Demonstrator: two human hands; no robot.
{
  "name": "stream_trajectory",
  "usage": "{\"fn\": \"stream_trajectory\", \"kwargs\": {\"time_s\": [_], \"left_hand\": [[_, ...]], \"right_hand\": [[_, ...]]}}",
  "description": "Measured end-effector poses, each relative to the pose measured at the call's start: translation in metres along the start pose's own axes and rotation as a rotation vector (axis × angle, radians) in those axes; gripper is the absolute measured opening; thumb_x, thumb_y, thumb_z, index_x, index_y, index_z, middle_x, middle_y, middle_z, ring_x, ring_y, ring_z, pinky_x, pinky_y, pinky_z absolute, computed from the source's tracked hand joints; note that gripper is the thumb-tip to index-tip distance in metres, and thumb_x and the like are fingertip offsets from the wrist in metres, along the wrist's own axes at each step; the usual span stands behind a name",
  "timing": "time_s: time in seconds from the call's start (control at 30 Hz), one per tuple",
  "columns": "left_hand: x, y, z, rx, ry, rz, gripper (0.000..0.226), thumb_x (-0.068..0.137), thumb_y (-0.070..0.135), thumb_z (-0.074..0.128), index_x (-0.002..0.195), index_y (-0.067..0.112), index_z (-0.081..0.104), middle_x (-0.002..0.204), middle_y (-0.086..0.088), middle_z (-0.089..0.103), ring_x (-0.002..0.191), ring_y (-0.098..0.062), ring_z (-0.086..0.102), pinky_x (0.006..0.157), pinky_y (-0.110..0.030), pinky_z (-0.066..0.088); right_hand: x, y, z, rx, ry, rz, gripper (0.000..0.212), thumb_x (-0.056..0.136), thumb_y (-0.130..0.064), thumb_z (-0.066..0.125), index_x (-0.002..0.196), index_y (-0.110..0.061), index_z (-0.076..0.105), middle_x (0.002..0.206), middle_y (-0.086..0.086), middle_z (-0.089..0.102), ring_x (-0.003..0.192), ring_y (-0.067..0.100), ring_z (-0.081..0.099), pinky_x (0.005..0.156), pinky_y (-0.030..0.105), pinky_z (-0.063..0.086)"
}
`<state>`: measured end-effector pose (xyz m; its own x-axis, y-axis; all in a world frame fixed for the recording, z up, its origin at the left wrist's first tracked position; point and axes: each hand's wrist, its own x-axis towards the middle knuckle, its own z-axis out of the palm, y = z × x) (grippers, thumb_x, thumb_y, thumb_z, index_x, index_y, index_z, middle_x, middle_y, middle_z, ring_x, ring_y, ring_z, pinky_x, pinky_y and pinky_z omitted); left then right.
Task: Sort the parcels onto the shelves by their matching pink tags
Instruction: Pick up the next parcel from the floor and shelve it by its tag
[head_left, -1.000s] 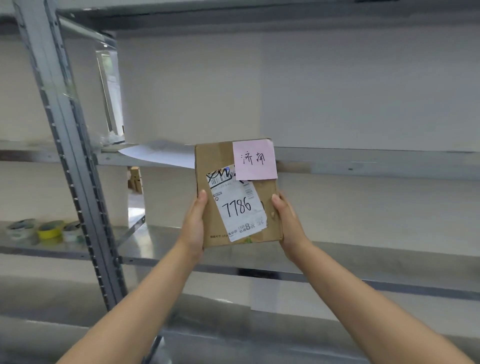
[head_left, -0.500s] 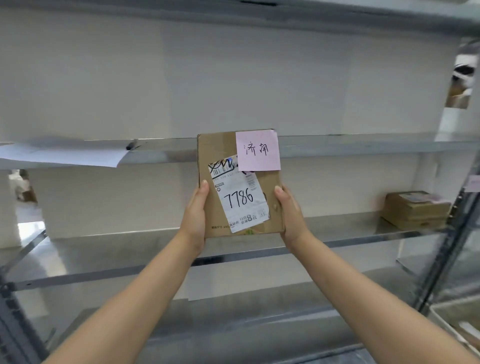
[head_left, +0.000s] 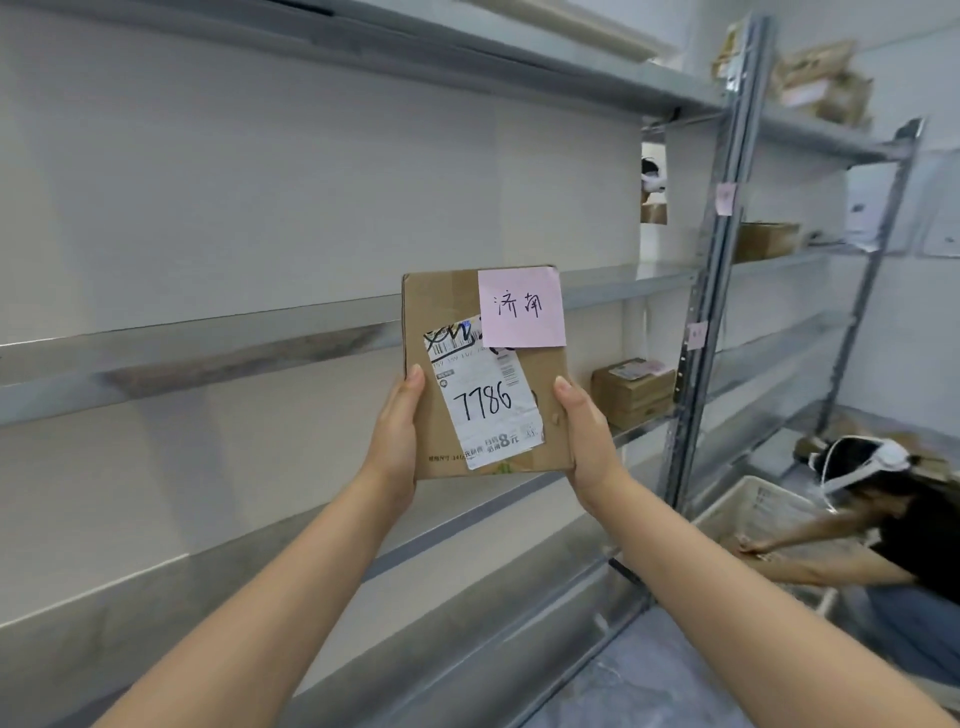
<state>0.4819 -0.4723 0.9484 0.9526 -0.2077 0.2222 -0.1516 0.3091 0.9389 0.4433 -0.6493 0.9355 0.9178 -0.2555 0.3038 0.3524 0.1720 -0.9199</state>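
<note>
I hold a flat brown cardboard parcel (head_left: 441, 312) upright in front of the metal shelves (head_left: 208, 358). A pink tag (head_left: 521, 307) with handwritten characters sticks to its top right corner, and a white label below reads 7786. My left hand (head_left: 395, 441) grips the parcel's left edge and my right hand (head_left: 584, 441) grips its right edge. Two small pink tags (head_left: 725, 198) (head_left: 696, 335) are stuck on the upright post to the right. Another parcel (head_left: 631, 389) lies on the shelf just right of my hands.
More boxes sit on the right-hand rack, one on the middle shelf (head_left: 763, 241) and several on top (head_left: 821, 83). A crouching person (head_left: 883, 525) with a white headset reaches into a white crate (head_left: 753, 506) on the floor at right.
My view has swung to the right along the shelves; the right post, the second rack and the crouching person have come into view. The parcel stays held in both hands.
</note>
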Motion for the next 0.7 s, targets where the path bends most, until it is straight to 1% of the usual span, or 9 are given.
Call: {"fn": "stream_trajectory", "kwargs": {"time_s": [0.1, 0.13, 0.17, 0.27, 0.4, 0.5, 0.6, 0.63, 0.7], "left_hand": [[0.016, -0.005, 0.009, -0.014, -0.068, -0.012, 0.043, 0.096, 0.049, 0.039, 0.129, 0.027, 0.058, 0.12, -0.002, 0.07, 0.109, -0.026, 0.067, 0.093, -0.048, 0.053], [0.021, -0.008, 0.012, -0.017, -0.089, -0.015, 0.043, 0.095, 0.049, 0.04, 0.129, 0.028, 0.057, 0.12, -0.002, 0.07, 0.109, -0.026, 0.067, 0.093, -0.049, 0.053], [0.024, -0.01, 0.015, -0.021, -0.11, -0.019, 0.044, 0.095, 0.049, 0.04, 0.129, 0.028, 0.057, 0.12, -0.002, 0.07, 0.109, -0.026, 0.067, 0.093, -0.049, 0.053], [0.034, -0.016, 0.025, -0.032, -0.177, -0.038, 0.044, 0.096, 0.049, 0.038, 0.129, 0.028, 0.057, 0.119, -0.002, 0.071, 0.107, -0.025, 0.068, 0.088, -0.044, 0.055], [0.044, -0.022, 0.041, -0.038, -0.256, -0.037, 0.043, 0.097, 0.048, 0.037, 0.129, 0.027, 0.056, 0.119, -0.002, 0.07, 0.106, -0.025, 0.068, 0.083, -0.04, 0.057], [0.05, -0.026, 0.055, -0.044, -0.307, -0.058, 0.044, 0.097, 0.049, 0.037, 0.13, 0.027, 0.056, 0.119, -0.003, 0.07, 0.105, -0.026, 0.069, 0.079, -0.039, 0.059], [0.055, -0.031, 0.073, -0.052, -0.356, -0.093, 0.045, 0.096, 0.049, 0.037, 0.13, 0.027, 0.056, 0.119, -0.005, 0.07, 0.104, -0.029, 0.069, 0.076, -0.04, 0.06], [0.055, -0.033, 0.08, -0.057, -0.37, -0.098, 0.044, 0.097, 0.049, 0.037, 0.13, 0.026, 0.056, 0.119, -0.005, 0.07, 0.104, -0.029, 0.069, 0.075, -0.04, 0.061], [0.058, -0.037, 0.093, -0.07, -0.389, -0.104, 0.043, 0.097, 0.047, 0.037, 0.13, 0.027, 0.055, 0.119, -0.005, 0.07, 0.104, -0.029, 0.069, 0.075, -0.041, 0.06]], "right_hand": [[0.003, -0.001, -0.011, -0.055, 0.046, -0.015, 0.035, 0.088, -0.043, 0.046, 0.115, -0.029, 0.062, 0.106, -0.001, 0.073, 0.103, 0.025, 0.067, 0.094, 0.046, 0.052], [0.004, -0.002, -0.014, -0.068, 0.067, -0.02, 0.033, 0.087, -0.045, 0.046, 0.111, -0.032, 0.064, 0.104, -0.003, 0.074, 0.101, 0.023, 0.068, 0.094, 0.047, 0.052], [0.005, -0.003, -0.017, -0.077, 0.086, -0.022, 0.035, 0.085, -0.046, 0.046, 0.112, -0.032, 0.064, 0.104, -0.003, 0.074, 0.101, 0.022, 0.068, 0.094, 0.047, 0.051], [0.005, -0.006, -0.026, -0.098, 0.14, -0.031, 0.051, 0.083, -0.048, 0.046, 0.129, -0.027, 0.057, 0.114, 0.001, 0.072, 0.106, 0.024, 0.067, 0.094, 0.047, 0.052], [0.001, -0.007, -0.042, -0.091, 0.197, -0.065, 0.049, 0.084, -0.045, 0.046, 0.127, -0.027, 0.057, 0.118, 0.005, 0.07, 0.11, 0.028, 0.065, 0.092, 0.045, 0.052], [-0.001, -0.011, -0.055, -0.121, 0.244, -0.099, 0.058, 0.083, -0.046, 0.048, 0.134, -0.019, 0.052, 0.111, 0.001, 0.072, 0.101, 0.019, 0.069, 0.083, 0.035, 0.056], [-0.002, -0.012, -0.074, -0.116, 0.304, -0.116, 0.073, 0.072, -0.053, 0.056, 0.135, -0.017, 0.051, 0.11, 0.002, 0.072, 0.098, 0.02, 0.069, 0.079, 0.034, 0.055], [-0.002, -0.013, -0.08, -0.115, 0.313, -0.116, 0.073, 0.072, -0.053, 0.056, 0.134, -0.015, 0.051, 0.107, 0.001, 0.073, 0.094, 0.018, 0.07, 0.075, 0.031, 0.056], [0.0, -0.014, -0.093, -0.12, 0.317, -0.122, 0.062, 0.078, -0.047, 0.053, 0.13, -0.013, 0.053, 0.097, -0.005, 0.076, 0.087, 0.012, 0.072, 0.071, 0.027, 0.056]]}}
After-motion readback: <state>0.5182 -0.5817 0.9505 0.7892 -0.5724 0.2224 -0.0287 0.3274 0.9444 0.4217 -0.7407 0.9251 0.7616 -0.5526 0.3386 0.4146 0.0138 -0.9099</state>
